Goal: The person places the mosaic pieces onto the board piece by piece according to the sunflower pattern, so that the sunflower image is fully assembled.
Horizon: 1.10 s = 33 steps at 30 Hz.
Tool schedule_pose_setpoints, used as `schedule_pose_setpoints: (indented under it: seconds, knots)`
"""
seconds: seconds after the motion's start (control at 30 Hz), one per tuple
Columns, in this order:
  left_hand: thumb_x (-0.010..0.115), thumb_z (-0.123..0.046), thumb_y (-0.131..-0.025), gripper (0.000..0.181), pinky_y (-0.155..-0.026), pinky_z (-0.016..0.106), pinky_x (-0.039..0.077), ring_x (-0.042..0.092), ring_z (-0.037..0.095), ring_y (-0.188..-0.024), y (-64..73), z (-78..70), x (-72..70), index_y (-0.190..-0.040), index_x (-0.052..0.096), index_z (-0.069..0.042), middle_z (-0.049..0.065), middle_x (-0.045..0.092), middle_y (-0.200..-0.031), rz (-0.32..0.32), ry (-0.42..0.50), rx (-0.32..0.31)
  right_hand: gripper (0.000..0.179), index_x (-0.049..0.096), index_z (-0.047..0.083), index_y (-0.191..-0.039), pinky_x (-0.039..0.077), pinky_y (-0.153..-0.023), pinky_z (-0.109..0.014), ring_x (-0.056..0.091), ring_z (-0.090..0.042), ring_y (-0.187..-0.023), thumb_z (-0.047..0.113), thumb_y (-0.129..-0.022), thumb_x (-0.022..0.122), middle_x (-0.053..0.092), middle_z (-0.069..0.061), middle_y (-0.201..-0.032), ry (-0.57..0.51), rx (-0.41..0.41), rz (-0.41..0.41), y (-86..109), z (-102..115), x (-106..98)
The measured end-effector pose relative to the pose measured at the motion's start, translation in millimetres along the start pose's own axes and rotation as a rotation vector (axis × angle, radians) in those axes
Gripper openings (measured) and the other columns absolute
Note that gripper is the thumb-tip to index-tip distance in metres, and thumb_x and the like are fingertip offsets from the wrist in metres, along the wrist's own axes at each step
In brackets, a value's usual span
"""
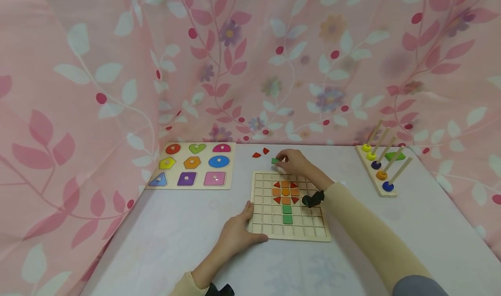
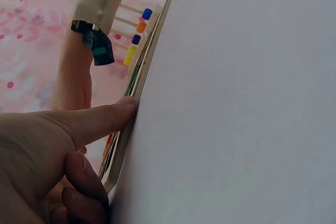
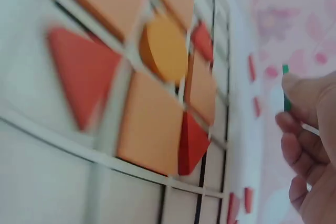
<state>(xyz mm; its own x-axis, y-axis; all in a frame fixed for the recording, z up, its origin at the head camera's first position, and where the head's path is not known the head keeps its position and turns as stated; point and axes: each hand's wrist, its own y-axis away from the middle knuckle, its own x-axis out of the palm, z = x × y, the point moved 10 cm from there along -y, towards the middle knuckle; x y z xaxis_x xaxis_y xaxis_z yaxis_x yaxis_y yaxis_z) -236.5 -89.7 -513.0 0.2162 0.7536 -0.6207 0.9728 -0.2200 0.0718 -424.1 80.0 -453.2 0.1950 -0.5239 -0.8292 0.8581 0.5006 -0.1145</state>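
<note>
Pinches one green square (image 1: 274, 161) in the right grip (image 1: 293, 162), just beyond the far edge of the board (image 1: 267, 220)! Touches its near left corner with the left grip (image 1: 236, 233) spread apart. On it: two more green squares (image 1: 287, 209), four orange squares (image 1: 275, 192), four red triangles (image 1: 277, 185), one orange circle (image 1: 285, 192)!

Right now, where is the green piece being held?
In the head view, the green piece is pinched by the right hand, beyond the grid board, right of two red pieces.
</note>
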Motion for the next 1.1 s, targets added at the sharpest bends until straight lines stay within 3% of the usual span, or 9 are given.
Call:
schedule_pose_setpoints:
  seconds: [0.23, 0.4, 0.53, 0.77, 1.0, 1.1]
  knots:
    - [0.096, -0.04, -0.077, 0.107, -0.112, 0.057, 0.047, 0.045, 0.038, -0.15, 0.9, -5.2, 1.2, -0.159, 0.043, 0.003, 0.018, 0.036, -0.168, -0.009, -0.039, 0.01, 0.025, 0.075, 0.002, -0.12, 0.049, -0.069, -0.029, 0.06, -0.021, -0.089, 0.018, -0.101, 0.074, 0.074, -0.008, -0.106, -0.129, 0.038, -0.105, 76.9, 29, -12]
    - [0.095, -0.041, -0.077, 0.106, -0.111, 0.056, 0.048, 0.046, 0.037, -0.149, 3.1, -5.3, 0.3, -0.159, 0.043, 0.003, 0.018, 0.036, -0.168, -0.014, -0.048, -0.003, 0.024, 0.076, 0.007, -0.119, 0.051, -0.074, -0.027, 0.059, -0.016, -0.092, 0.019, -0.098, 0.079, 0.074, 0.0, -0.106, -0.136, 0.098, -0.098, 128.6, 34, 2]
    - [0.095, -0.04, -0.077, 0.105, -0.11, 0.056, 0.049, 0.047, 0.037, -0.149, 4.3, -5.8, 0.0, -0.158, 0.044, 0.003, 0.017, 0.037, -0.168, -0.022, -0.056, -0.007, 0.023, 0.077, 0.009, -0.117, 0.052, -0.077, -0.027, 0.059, -0.014, -0.093, 0.02, -0.096, 0.08, 0.074, 0.003, -0.108, -0.133, 0.117, -0.085, 158.8, 35, 8]
    - [0.095, -0.041, -0.078, 0.104, -0.104, 0.056, 0.052, 0.051, 0.04, -0.145, 4.4, -8.8, 0.3, -0.158, 0.045, 0.004, 0.019, 0.039, -0.167, -0.035, -0.09, -0.003, 0.02, 0.078, 0.008, -0.11, 0.053, -0.071, -0.023, 0.056, -0.006, -0.082, 0.016, -0.092, 0.084, 0.072, 0.003, -0.1, -0.146, 0.044, -0.076, 184.8, 40, 23]
    - [0.095, -0.041, -0.078, 0.102, -0.109, 0.057, 0.049, 0.048, 0.038, -0.148, 3.4, -7.4, 1.8, -0.157, 0.047, 0.002, 0.018, 0.039, -0.167, -0.032, -0.072, -0.021, 0.021, 0.077, 0.012, -0.112, 0.058, -0.087, -0.028, 0.064, -0.009, -0.097, 0.021, -0.094, 0.083, 0.072, 0.004, -0.11, -0.144, -0.017, -0.049, 192.1, 46, 37]
    - [0.095, -0.041, -0.078, 0.102, -0.108, 0.057, 0.049, 0.048, 0.037, -0.148, 3.0, -6.5, 1.8, -0.157, 0.047, 0.002, 0.017, 0.039, -0.167, -0.037, -0.07, -0.022, 0.021, 0.077, 0.015, -0.113, 0.056, -0.089, -0.028, 0.063, -0.01, -0.099, 0.023, -0.095, 0.083, 0.07, 0.007, -0.111, -0.131, -0.006, -0.04, 193.4, 45, 41]
